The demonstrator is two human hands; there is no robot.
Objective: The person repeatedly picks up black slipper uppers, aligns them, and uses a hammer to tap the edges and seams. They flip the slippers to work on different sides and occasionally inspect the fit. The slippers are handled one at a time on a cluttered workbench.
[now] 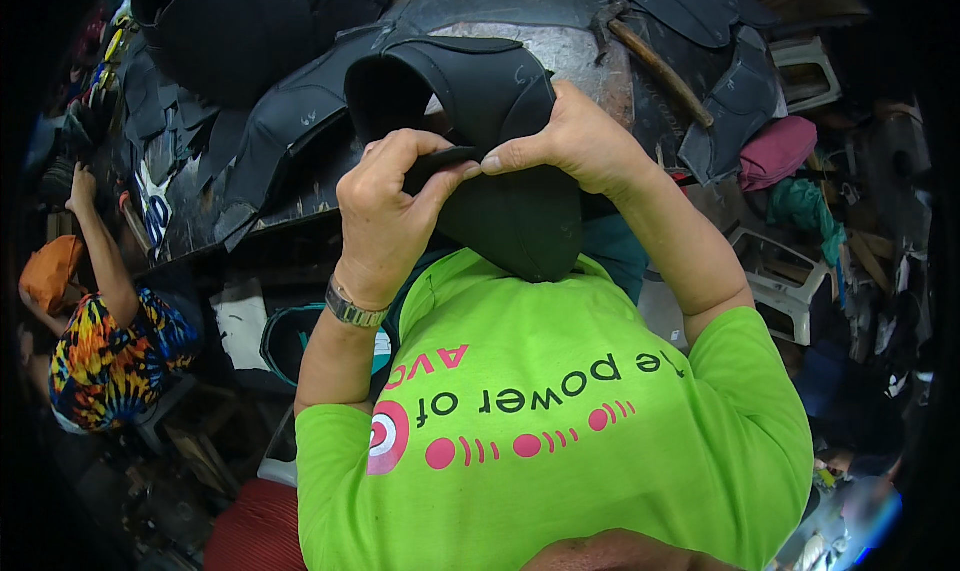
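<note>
Near the bench's front edge, both hands hold a black boot upper (pixel 490 86), a stitched leather-like piece curved into an open tube, its rounded lower end reaching down against my green shirt. My left hand (pixel 390 186) pinches a folded edge of it between thumb and fingers. Beside it, my right hand (pixel 585 141) wraps over the right side, its thumb pressing the same edge right next to the left fingertips. The right fingers are mostly hidden behind the upper. A metal watch (pixel 355 306) circles my left wrist.
More black upper pieces (pixel 290 131) lie across the dark bench (pixel 315 186). A wooden-handled hammer (pixel 660 71) rests at the back right, scissors (pixel 155 206) at the left. A co-worker in a colourful shirt (pixel 110 361) sits left. White plastic stools (pixel 785 286) and pink cloth (pixel 778 153) are right.
</note>
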